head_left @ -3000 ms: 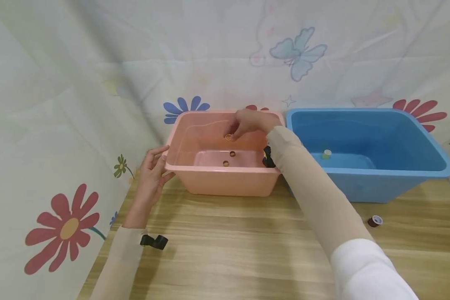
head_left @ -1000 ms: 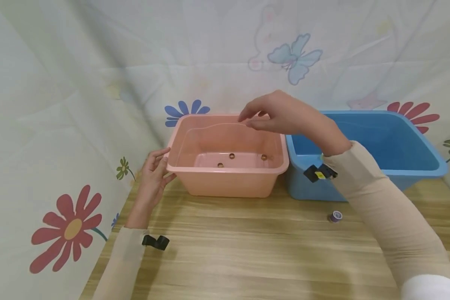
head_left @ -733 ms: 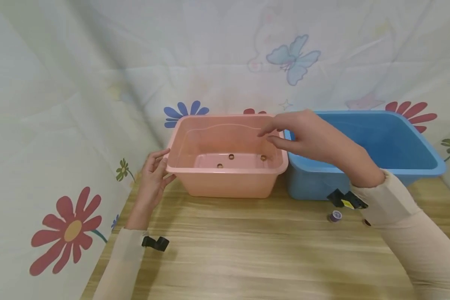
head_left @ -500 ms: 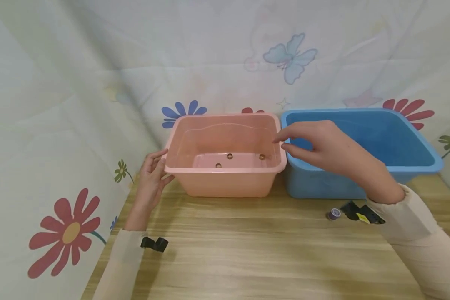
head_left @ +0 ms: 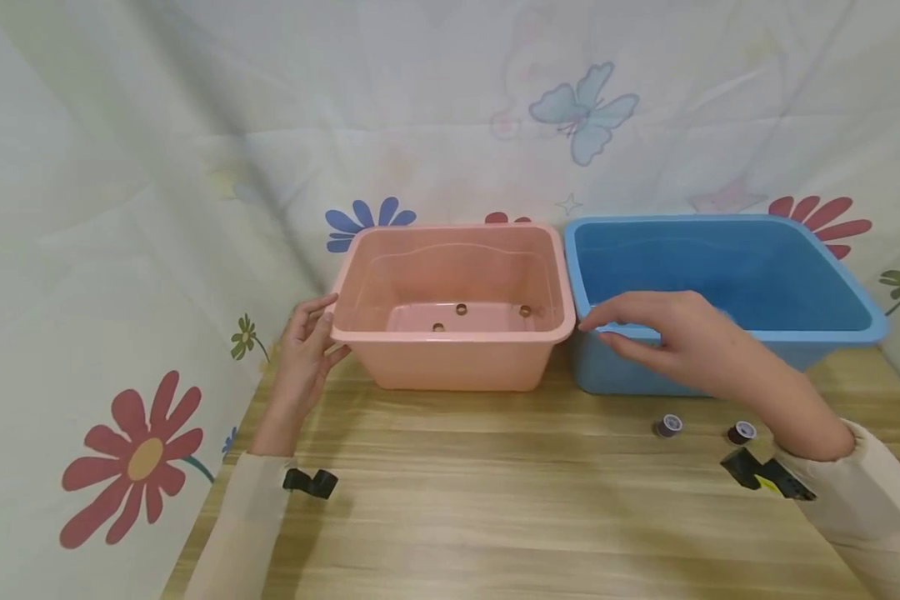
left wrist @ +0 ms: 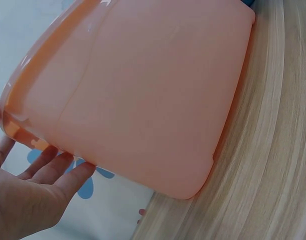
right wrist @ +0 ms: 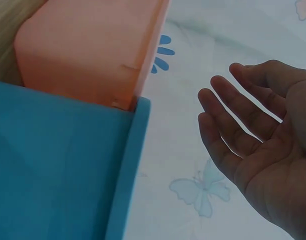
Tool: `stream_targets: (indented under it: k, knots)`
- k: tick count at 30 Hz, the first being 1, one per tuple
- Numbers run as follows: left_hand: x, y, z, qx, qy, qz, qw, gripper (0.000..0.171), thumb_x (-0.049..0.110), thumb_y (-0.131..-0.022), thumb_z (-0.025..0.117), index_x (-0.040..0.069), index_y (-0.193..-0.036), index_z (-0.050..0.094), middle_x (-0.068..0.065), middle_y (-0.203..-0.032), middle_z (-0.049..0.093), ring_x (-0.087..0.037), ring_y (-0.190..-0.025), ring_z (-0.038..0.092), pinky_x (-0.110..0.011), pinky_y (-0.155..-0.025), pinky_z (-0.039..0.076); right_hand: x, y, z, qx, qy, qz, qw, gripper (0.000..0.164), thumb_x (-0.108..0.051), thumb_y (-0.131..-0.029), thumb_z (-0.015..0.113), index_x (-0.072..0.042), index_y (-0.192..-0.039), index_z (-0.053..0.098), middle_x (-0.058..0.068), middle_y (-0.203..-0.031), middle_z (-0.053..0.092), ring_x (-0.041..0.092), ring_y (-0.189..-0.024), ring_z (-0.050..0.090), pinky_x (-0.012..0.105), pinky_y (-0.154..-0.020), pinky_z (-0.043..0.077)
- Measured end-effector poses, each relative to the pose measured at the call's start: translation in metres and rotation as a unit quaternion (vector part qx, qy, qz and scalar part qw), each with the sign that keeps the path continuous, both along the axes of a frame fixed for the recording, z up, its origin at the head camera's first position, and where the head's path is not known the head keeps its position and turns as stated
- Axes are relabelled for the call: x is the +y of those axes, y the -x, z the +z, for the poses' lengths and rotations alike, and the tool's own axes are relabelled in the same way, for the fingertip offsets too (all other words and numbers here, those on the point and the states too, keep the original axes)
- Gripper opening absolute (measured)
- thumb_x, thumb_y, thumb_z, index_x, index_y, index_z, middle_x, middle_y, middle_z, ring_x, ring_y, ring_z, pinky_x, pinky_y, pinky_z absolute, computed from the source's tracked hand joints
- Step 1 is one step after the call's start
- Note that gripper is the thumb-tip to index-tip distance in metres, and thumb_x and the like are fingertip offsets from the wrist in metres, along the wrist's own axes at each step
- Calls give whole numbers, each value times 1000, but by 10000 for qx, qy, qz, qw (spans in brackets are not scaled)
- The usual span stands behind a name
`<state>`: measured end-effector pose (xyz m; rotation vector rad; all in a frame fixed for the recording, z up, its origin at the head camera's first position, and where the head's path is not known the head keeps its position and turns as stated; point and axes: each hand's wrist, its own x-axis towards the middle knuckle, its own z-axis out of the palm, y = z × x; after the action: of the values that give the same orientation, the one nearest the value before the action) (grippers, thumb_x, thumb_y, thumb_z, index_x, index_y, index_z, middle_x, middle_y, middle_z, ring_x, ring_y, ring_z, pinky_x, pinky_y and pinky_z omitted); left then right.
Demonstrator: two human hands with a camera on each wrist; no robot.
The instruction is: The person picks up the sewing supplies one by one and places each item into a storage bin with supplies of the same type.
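At the left end of the pink tub (head_left: 453,363), my left hand (head_left: 303,354) grips the rim between thumb and fingers. The left wrist view has its fingertips (left wrist: 83,172) against the tub's outer wall. Three small gold-coloured rings (head_left: 461,309) lie apart on the tub's floor. My right hand (head_left: 682,337) holds nothing and hovers over the near left corner of the blue tub (head_left: 720,218), fingers loosely bent and thumb apart from them. A purple thread spool (head_left: 669,426) and a dark thread spool (head_left: 741,432) stand on the table below it.
Both tubs stand side by side on a wood-grain table (head_left: 450,500), their rims nearly meeting. A printed curtain (head_left: 435,108) hangs close behind them and along the left. Part of the blue tub's inside is hidden by my right hand.
My right hand let a ring go into the pink tub, then moved right and toward me, past the blue tub's rim. Both spools came into view. My left hand stayed at the rim.
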<state>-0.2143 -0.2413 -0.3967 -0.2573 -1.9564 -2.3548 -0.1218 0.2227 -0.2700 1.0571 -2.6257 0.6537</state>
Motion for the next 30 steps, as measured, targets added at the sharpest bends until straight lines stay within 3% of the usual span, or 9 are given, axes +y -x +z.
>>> stream_targets:
  k: [6,12,20,25,30]
  knots:
    - [2,-1,1,11,-44,-72,10000,44,28,-104,58,12,-145,48,-9,-136,50,-28,-115,64,-32,-87,59,9,-8,-15,78,-36,143,9999,38,-2,-88,77,-22,-120,72,-9,-115,72,11,-102,69,36,-77,59]
    - [3,1,3,4,-62,-79,9999,43,27,-105,57,12,-145,48,-8,-136,50,-28,-116,63,-32,-87,59,23,-20,-31,64,-116,2,9999,40,-3,-86,79,-22,-120,72,-9,-116,72,12,-102,70,32,-74,60]
    - [1,-1,3,16,-76,-26,10000,44,28,-104,58,12,-144,48,-8,-135,51,-25,-112,65,-32,-86,59,38,-36,-59,-151,167,-104,9997,42,2,-85,77,-23,-119,72,-12,-109,72,-1,-85,67,16,-71,53]
    - [0,0,1,-20,-127,-35,9999,44,28,-104,57,12,-144,48,-8,-135,50,-25,-112,65,-32,-86,59,43,-46,-74,-486,241,-260,9982,39,-2,-88,77,-23,-120,71,-13,-106,71,-6,-79,63,23,-68,56]
    - [2,0,2,-117,-168,31,9998,43,28,-105,57,12,-143,48,-8,-134,50,-24,-112,66,-31,-85,59,49,-51,-85,-242,111,-501,9984,39,-5,-83,81,-23,-116,73,-13,-110,73,3,-94,69,26,-75,59]
